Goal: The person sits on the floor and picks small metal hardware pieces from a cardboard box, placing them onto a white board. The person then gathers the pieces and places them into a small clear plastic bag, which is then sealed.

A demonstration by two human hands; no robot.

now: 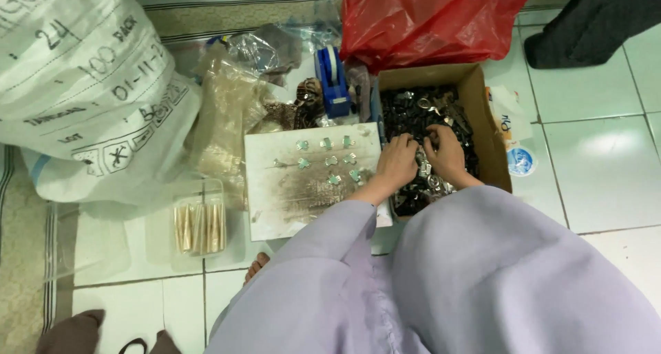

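Cardboard box of small dark metal parts sits right of centre, walled by a red bag above and a white board on its left edge. Left hand and right hand dig inside, fingers curled among the parts; whether they grip any cannot be told. Open tile lies right.

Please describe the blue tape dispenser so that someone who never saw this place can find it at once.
Start at the big red plastic bag at the top. Just below its left edge, beside the cardboard box of dark metal parts, stands the tape dispenser. It is the only bright blue object among clear bags.
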